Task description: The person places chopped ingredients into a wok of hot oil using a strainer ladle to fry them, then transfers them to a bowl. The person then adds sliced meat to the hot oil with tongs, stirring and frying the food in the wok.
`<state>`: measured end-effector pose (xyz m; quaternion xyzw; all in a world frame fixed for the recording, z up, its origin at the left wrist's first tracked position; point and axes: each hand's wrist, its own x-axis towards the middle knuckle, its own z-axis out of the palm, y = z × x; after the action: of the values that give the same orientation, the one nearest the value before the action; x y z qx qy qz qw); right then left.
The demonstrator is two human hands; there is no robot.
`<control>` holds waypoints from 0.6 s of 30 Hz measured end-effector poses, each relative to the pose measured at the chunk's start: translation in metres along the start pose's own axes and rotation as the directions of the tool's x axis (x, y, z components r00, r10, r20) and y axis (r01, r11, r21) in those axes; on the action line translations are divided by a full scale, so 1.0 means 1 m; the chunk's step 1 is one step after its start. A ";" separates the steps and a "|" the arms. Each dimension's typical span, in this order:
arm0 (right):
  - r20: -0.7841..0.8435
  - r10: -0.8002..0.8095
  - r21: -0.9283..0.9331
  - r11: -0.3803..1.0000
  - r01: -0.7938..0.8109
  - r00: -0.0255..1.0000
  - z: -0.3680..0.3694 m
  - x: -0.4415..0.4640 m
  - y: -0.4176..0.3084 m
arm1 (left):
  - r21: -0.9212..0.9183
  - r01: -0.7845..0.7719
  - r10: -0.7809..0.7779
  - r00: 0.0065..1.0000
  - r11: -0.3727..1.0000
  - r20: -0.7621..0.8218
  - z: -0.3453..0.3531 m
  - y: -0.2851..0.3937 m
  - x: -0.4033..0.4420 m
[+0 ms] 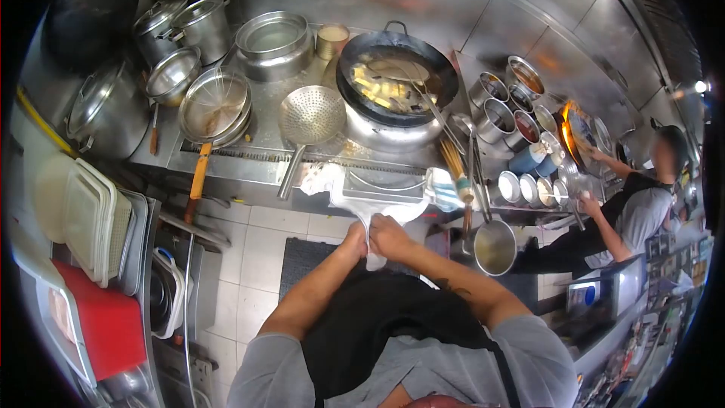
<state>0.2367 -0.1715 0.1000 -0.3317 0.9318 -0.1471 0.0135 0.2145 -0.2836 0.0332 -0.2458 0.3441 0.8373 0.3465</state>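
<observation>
Both of my hands are closed on a white plastic bag at the front edge of the stove counter. My left hand (353,243) grips the gathered lower part of the white bag (371,213), and my right hand (390,237) is pressed close beside it on the same bag. The upper part of the bag spreads below a rectangular metal tray (383,187). Left of the tray lies a perforated skimmer (311,117) with its handle pointing toward me. Behind it stands a black wok (398,109) with yellow pieces in dark liquid and a ladle.
A striped cloth (443,190) hangs at the counter edge, near a saucepan (495,248). Metal pots (204,28) and strainers stand at the left. Sauce containers (498,122) are at the right. A co-worker (636,215) handles a flaming pan (575,134).
</observation>
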 end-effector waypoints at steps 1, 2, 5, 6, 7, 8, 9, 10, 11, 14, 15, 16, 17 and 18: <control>0.105 0.021 0.139 0.990 -0.036 0.994 -0.008 0.001 -0.001 | -0.004 -0.041 0.040 0.997 0.999 -0.068 -0.002 -0.002 0.000; -0.184 -0.082 0.331 0.933 0.140 0.979 -0.003 -0.001 0.005 | -0.047 -0.034 0.037 0.997 0.998 0.069 -0.016 -0.001 0.006; 0.103 0.265 0.938 0.294 -0.182 0.959 -0.042 0.007 0.005 | 0.071 -0.045 0.032 0.985 0.996 0.168 -0.016 0.016 0.009; 0.041 0.295 0.956 0.266 -0.123 0.955 -0.053 0.011 0.009 | 0.021 -0.070 0.066 0.984 0.997 0.168 -0.001 0.020 -0.006; 0.062 0.353 0.977 0.168 -0.129 0.933 -0.059 0.014 0.015 | -0.130 -0.001 0.022 0.987 0.992 0.157 0.006 0.018 0.001; 0.089 0.429 0.963 0.194 -0.188 0.899 -0.057 0.016 0.023 | -0.136 -0.018 0.042 0.984 0.991 0.171 0.008 0.016 0.005; 0.106 0.501 0.945 0.218 -0.244 0.859 -0.050 0.017 0.032 | -0.141 -0.040 0.066 0.980 0.989 0.187 0.011 0.015 0.005; 0.105 0.500 0.946 0.217 -0.241 0.860 -0.035 0.016 0.038 | -0.138 -0.041 0.067 0.980 0.990 0.186 0.012 0.014 0.004; 0.001 0.477 0.856 0.455 -0.248 0.879 -0.015 0.014 0.046 | -0.085 0.010 0.009 0.977 0.996 0.214 0.014 0.014 -0.001; 0.106 0.525 0.835 0.415 -0.363 0.845 -0.017 0.015 0.029 | -0.023 0.025 -0.021 0.986 0.999 0.165 0.034 0.017 -0.018; 0.312 0.542 0.886 0.131 -0.445 0.781 -0.032 0.016 0.019 | -0.016 0.009 -0.007 0.987 1.000 0.162 0.031 0.016 -0.015; 0.313 0.537 0.886 0.132 -0.444 0.784 -0.031 0.017 0.019 | -0.018 0.005 -0.002 0.987 1.000 0.158 0.026 0.015 -0.012; 0.440 0.492 0.857 0.020 -0.515 0.751 -0.029 0.018 0.021 | -0.053 0.017 -0.005 0.977 0.998 0.215 0.024 0.015 -0.014; 0.558 0.433 0.808 -0.090 -0.582 0.708 -0.026 0.017 0.023 | -0.086 0.034 -0.010 0.962 0.996 0.272 0.023 0.014 -0.015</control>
<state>0.2061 -0.1582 0.1198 0.1291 0.6573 -0.6652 0.3299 0.2093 -0.2800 0.0638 -0.1478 0.2525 0.8738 0.3883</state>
